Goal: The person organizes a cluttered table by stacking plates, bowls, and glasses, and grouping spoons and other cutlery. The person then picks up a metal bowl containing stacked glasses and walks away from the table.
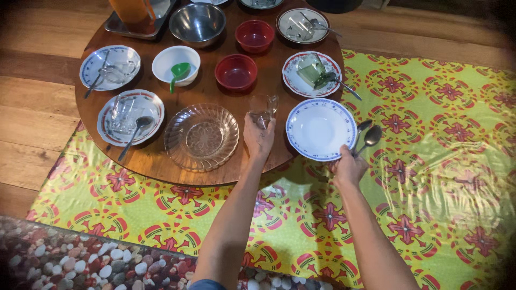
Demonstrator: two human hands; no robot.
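My left hand (258,138) grips a clear drinking glass (262,109) just above the round wooden table (156,161), between a large clear glass dish (201,136) and a white plate with a blue rim (321,129). My right hand (348,167) holds that plate by its near edge, together with two metal spoons (367,136) that stick out past the plate's right side. The plate is empty and overhangs the table's right edge.
On the table stand two red bowls (236,72), a steel bowl (197,23), a white bowl with a green spoon (176,64), several patterned plates with glasses and spoons, and an orange jug on a tray (134,13). A yellow-green floral mat (419,161) covers the floor.
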